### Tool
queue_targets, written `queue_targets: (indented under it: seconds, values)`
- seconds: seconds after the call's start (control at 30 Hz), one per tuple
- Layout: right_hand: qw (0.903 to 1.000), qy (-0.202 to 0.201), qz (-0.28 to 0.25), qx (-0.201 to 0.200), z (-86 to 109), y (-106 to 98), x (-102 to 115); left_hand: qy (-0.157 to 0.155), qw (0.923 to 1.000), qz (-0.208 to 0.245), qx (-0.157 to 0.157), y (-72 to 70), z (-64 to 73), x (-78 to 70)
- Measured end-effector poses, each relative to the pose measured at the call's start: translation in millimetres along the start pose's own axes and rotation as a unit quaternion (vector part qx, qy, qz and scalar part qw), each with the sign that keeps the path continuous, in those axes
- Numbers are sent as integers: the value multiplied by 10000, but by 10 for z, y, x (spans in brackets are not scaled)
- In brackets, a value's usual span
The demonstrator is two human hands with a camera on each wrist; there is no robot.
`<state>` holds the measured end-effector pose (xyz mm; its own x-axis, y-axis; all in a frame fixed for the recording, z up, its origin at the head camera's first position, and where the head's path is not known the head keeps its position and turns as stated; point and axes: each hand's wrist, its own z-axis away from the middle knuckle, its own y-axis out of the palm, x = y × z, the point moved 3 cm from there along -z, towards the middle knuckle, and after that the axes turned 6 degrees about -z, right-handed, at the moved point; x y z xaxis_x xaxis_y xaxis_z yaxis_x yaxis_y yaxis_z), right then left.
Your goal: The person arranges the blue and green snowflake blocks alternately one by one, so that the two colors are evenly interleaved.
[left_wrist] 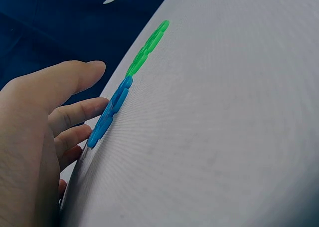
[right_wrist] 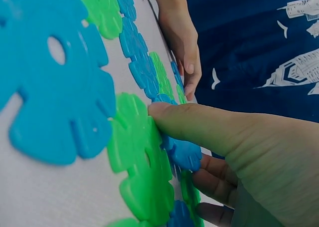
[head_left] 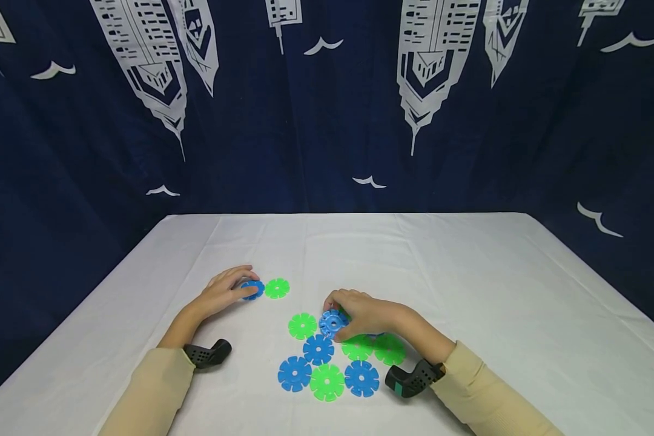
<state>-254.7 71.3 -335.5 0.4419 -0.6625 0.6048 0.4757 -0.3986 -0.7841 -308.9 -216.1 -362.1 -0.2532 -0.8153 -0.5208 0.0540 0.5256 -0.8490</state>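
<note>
My left hand reaches around a blue notched plastic disc lying flat on the cloth. In the left wrist view, the fingers touch the disc's edge while the thumb stands raised off it. A green notched disc lies against that blue one, on its right. My right hand pinches another blue disc between thumb and fingertips, low over the group of discs. Part of the discs under this hand is hidden.
Blue and green discs lie around the right hand: a green one, a blue one, and several nearer the front, among them a green disc. A white cloth covers the table. Behind it hangs a dark blue curtain.
</note>
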Motion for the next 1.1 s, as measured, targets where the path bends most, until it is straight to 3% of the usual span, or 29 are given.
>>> queue_targets:
  seconds: [0.23, 0.87, 1.1]
  values:
    - [9981, 42, -565, 256, 4, 11, 1, 50, 10000, -1, -27, 2, 5, 11]
    - [9974, -90, -575, 424, 1, 4, 23, 163, 9998, 7, -66, 4, 4, 27]
    - [9953, -232, -843, 408, 4, -21, 15, 192, 9998, -32, -69, 7, -5, 26]
